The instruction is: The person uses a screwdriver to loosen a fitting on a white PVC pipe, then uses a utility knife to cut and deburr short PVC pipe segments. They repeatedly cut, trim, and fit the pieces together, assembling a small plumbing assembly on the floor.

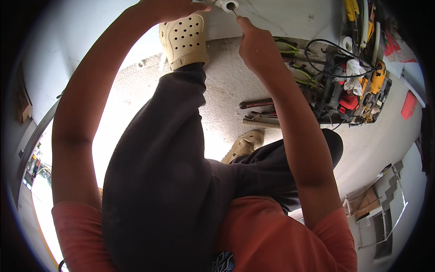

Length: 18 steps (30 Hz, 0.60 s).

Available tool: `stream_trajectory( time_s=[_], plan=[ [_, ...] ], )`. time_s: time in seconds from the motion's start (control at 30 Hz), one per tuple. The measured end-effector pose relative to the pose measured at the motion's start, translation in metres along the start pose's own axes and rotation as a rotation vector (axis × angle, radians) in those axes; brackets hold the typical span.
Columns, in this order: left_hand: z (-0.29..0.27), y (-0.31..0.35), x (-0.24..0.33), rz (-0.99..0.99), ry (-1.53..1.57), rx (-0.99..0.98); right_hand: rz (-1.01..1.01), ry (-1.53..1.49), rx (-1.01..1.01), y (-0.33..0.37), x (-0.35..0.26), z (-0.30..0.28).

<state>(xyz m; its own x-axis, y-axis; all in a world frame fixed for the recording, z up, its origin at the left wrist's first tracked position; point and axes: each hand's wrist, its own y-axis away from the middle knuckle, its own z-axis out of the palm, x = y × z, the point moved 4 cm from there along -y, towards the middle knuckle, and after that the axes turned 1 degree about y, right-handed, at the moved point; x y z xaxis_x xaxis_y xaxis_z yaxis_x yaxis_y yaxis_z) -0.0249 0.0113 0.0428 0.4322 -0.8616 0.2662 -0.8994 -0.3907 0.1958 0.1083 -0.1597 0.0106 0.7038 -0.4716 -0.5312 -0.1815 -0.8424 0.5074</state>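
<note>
At the top edge, a white pipe fitting (230, 6) shows its round open end. My right hand (256, 47) is closed, with the index finger extended along a thin metal-looking tool (234, 12) whose tip reaches into that opening. Most of the tool is hidden by my fingers. My left hand (174, 10) is beside the fitting, with its thumb pointing at it; the upper frame edge cuts off the other fingers, so their grip does not show. Just below that hand is my foot in a beige clog (183, 38).
To the right, a crowded tool tray (378, 109) holds a yellow drill (378, 77), a red tool (348, 103) and a black cable (319, 41). Green-handled pliers (301, 72) and long-handled tools (256, 104) lie beside it. A pale wall (290, 18) rises ahead.
</note>
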Motion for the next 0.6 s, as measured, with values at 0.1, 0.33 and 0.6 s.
stream_trajectory(
  time_s=[0.1, 0.33, 0.6],
  plan=[
    [0.029, -0.036, 0.005, 0.041, 0.027, -0.111, 0.014, -0.027, 0.005, 0.002, 0.002, 0.001],
    [0.062, -0.052, 0.009, -0.108, 0.073, -0.321, -0.038, -0.034, 0.149, 0.006, 0.004, 0.008],
    [0.061, -0.055, 0.013, -0.149, 0.058, -0.361, 0.019, -0.024, 0.085, 0.035, 0.018, 0.011]
  ],
)
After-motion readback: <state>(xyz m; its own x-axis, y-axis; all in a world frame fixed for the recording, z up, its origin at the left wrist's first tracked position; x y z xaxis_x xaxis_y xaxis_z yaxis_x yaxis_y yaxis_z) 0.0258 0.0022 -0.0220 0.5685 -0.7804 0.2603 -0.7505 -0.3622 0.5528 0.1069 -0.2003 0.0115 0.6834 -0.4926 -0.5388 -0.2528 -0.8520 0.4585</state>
